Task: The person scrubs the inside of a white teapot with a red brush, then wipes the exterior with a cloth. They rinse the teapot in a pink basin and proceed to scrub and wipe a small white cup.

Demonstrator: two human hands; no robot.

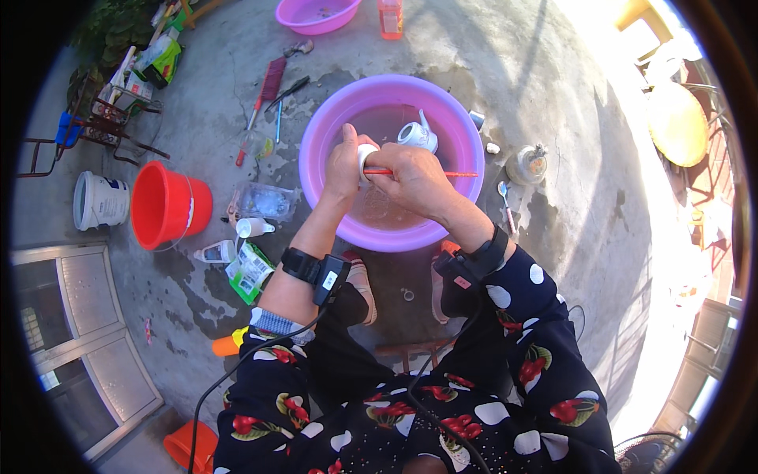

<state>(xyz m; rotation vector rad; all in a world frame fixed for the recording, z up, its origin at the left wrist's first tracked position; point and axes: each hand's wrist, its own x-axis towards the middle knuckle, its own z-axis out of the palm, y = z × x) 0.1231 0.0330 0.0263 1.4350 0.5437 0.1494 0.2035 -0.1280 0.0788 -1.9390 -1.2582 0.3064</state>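
Note:
Over a pink plastic basin (314, 195) holding murky water, my left hand (344, 169) grips a small white cup-like vessel (365, 155) by its side. My right hand (414, 181) holds a thin red stick-like handle (461, 175), with its inner end at the mouth of the white vessel; the tip is hidden. A white ceramic teapot (418, 136) with a long spout lies tilted in the basin, just beyond my right hand.
Left of the basin are a red bucket (155, 204), a white bucket (103, 201), a clear plastic package (266, 201) and a green-white bag (249, 272). A red brush (273, 80) lies beyond. To the right are a glass jar (526, 166) and a small brush (507, 204).

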